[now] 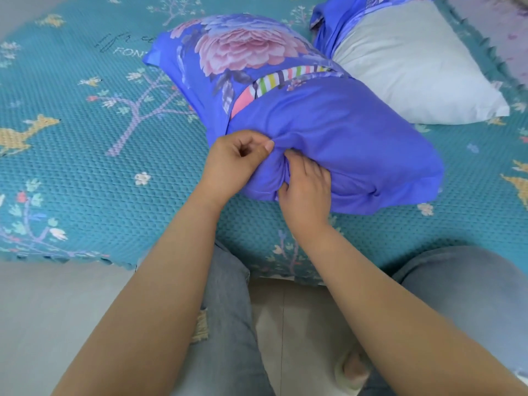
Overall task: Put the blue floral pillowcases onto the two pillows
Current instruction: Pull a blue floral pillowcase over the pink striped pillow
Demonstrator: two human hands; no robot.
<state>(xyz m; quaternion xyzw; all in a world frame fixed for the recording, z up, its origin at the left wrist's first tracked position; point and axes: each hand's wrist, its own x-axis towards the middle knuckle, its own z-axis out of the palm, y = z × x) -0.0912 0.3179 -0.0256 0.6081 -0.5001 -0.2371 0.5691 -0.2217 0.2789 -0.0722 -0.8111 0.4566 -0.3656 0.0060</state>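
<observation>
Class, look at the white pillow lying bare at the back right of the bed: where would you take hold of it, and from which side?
Grip the white pillow at its near right corner, coming from the right. That corner sticks out flat and free on the bedspread, while its left end lies under the spare pillowcase and beside the covered pillow.

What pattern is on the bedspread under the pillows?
The bedspread is teal, textured, with branching trees, small flowers and tan deer; the head view shows it.

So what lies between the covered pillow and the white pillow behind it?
Nothing: the head view shows the covered pillow overlapping the white pillow directly, its upper right edge against it.
</observation>
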